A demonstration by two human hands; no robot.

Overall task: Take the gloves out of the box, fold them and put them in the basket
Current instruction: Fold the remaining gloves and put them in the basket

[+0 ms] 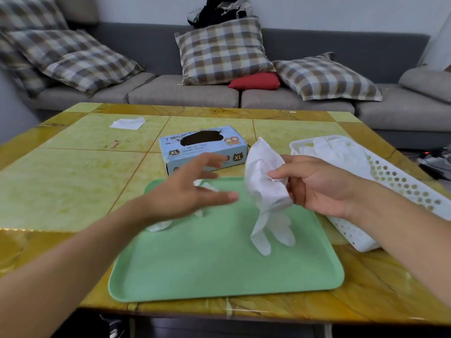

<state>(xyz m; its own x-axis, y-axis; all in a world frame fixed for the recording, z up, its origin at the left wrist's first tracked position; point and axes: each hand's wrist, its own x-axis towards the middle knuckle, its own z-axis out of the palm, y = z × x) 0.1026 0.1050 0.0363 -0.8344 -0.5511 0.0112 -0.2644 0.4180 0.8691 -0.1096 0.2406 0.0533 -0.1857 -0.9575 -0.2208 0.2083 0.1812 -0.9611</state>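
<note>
My right hand [317,186] pinches a white glove [266,189] by its cuff, and the glove's fingers hang down onto the green tray [219,269]. My left hand [190,191] hovers open over the tray's left part, fingers spread, holding nothing. Under it lies a second white glove [159,225], mostly hidden by the hand. The light blue glove box [205,150] lies behind the tray with its dark oval opening facing up. At the right, the white perforated basket [395,179] holds white gloves [334,150].
A white tissue [128,123] lies at the far left of the yellow-green table [73,186]. Behind the table stands a grey sofa [185,93] with checked cushions and a red cushion [255,81]. Cables lie on the floor at far right.
</note>
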